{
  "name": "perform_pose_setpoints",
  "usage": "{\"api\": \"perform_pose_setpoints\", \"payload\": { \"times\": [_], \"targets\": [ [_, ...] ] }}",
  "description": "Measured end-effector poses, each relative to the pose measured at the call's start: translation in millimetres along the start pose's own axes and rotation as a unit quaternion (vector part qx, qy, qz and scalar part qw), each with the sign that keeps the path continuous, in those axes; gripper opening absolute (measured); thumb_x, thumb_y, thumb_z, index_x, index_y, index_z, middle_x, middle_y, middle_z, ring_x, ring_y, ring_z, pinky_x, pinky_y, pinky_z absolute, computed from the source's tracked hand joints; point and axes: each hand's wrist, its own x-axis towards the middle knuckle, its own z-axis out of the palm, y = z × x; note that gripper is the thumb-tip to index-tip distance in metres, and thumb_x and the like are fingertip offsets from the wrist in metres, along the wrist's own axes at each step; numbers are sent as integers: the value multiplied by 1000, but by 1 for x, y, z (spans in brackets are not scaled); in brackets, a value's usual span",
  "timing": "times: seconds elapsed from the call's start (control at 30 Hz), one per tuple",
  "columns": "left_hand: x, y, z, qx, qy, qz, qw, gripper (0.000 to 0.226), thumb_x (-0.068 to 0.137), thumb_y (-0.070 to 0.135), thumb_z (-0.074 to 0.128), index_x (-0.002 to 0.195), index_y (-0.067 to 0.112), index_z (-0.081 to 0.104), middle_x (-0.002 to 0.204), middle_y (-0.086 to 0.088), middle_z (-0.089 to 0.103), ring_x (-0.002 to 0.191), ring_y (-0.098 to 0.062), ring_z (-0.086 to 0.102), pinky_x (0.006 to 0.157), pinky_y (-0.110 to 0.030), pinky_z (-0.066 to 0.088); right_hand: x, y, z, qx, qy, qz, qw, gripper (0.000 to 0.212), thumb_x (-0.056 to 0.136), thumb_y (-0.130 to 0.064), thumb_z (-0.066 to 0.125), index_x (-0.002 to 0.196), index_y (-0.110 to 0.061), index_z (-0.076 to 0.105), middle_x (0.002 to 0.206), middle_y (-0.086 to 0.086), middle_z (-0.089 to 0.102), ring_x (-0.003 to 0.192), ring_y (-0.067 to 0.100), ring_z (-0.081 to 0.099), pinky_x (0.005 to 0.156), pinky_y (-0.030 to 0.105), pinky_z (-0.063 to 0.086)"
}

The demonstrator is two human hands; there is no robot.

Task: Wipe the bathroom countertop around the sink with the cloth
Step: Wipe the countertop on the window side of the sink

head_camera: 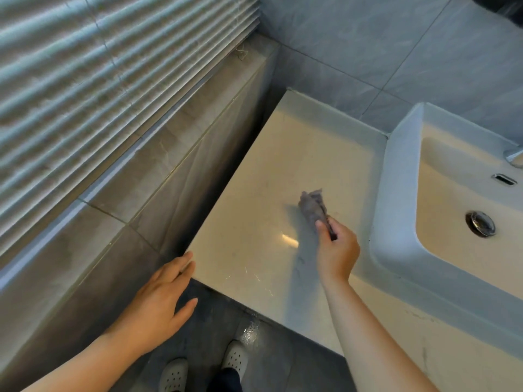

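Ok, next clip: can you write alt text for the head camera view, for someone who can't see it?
A person's right hand presses a bunched grey cloth onto a beige countertop left of a white sink. The left hand rests open at the counter's left front corner. Window blinds and a tiled ledge lie to the left.

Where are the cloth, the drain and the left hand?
cloth [312, 205]: head view, bunched middle.
drain [480, 223]: head view, metal stopper's centre.
left hand [161, 295]: head view, back of the hand.
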Motion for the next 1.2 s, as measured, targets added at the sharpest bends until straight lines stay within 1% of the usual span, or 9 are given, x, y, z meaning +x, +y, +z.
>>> {"api": "perform_pose_setpoints", "payload": {
  "times": [0.17, 0.27, 0.33, 0.5, 0.77, 0.9, 1.0, 1.13, 1.2],
  "targets": [
    [1, -3, 0, -13, 5, -5, 1000, 68, 93, 44, 49, 148, 23, 17, 154, 18, -4, 134, 5, 2, 107, -12, 7, -5, 10, 24, -13, -8, -4, 1000, 13, 85, -13, 66, 97, -8, 71, 84, 6, 69, 76, 19, 60, 67, 26, 43],
    [-1, -5, 1, -23, 2, -12, 1000, 68, 92, 45, 48, 148, 24, 15, 151, 21, -7, 135, 4, 3, 111, -18, 12, -31, 4, 41, -20, -44, -48, 998, 7, 85, -14, 66, 91, -15, 68, 78, -1, 63, 76, 21, 56, 65, 30, 45],
    [-1, -5, 1, -30, 6, -14, 999, 68, 92, 45, 48, 148, 24, 17, 149, 23, -8, 137, 3, 5, 113, -21, 14, -52, 0, 50, -20, -62, -68, 996, 16, 85, -13, 67, 100, -14, 70, 91, -4, 67, 87, 19, 57, 76, 31, 48],
    [-9, -8, 0, -47, 22, -20, 998, 64, 92, 42, 50, 148, 23, 24, 152, 22, 4, 135, 4, 11, 109, -15, 15, -117, -18, 53, -31, -111, -86, 990, 31, 86, -16, 66, 117, -18, 66, 112, -16, 60, 103, 3, 48, 89, -2, 30],
    [-44, -22, 3, -73, 27, -107, 991, 61, 90, 42, 54, 144, 23, 34, 152, 12, 23, 137, -9, 25, 109, -20, 20, -180, -33, 49, 46, -196, 12, 979, 29, 84, -21, 69, 113, -25, 68, 101, -26, 59, 100, -5, 55, 84, 2, 40],
    [-53, -26, 0, -73, 22, -120, 990, 59, 90, 43, 53, 142, 22, 38, 150, 10, 27, 136, -9, 28, 108, -19, 21, -158, -53, 40, 96, -171, 18, 980, 9, 84, -29, 66, 90, -30, 73, 82, -14, 69, 83, 1, 64, 72, 16, 51],
    [-54, -24, -3, -72, 14, -138, 988, 58, 92, 45, 48, 144, 22, 35, 149, 10, 29, 135, -8, 29, 108, -17, 22, -105, -66, 40, 88, -122, 0, 989, 25, 85, -25, 67, 110, -20, 70, 97, -11, 71, 90, 0, 64, 79, 17, 52],
    [-57, -22, -4, -89, 7, -178, 980, 56, 93, 45, 47, 144, 23, 36, 147, 10, 33, 129, -8, 37, 103, -16, 28, -37, -76, 60, 19, -115, -34, 993, 27, 87, -21, 66, 114, -14, 68, 100, -7, 69, 88, 8, 63, 74, 13, 46],
    [-59, -23, -2, -103, 8, -200, 974, 56, 92, 46, 48, 142, 24, 38, 145, 10, 36, 125, -7, 42, 101, -16, 31, -19, -73, 76, -8, -136, -28, 990, 29, 89, -22, 64, 116, -14, 68, 106, -1, 70, 95, 15, 64, 80, 20, 48]
  ]
}}
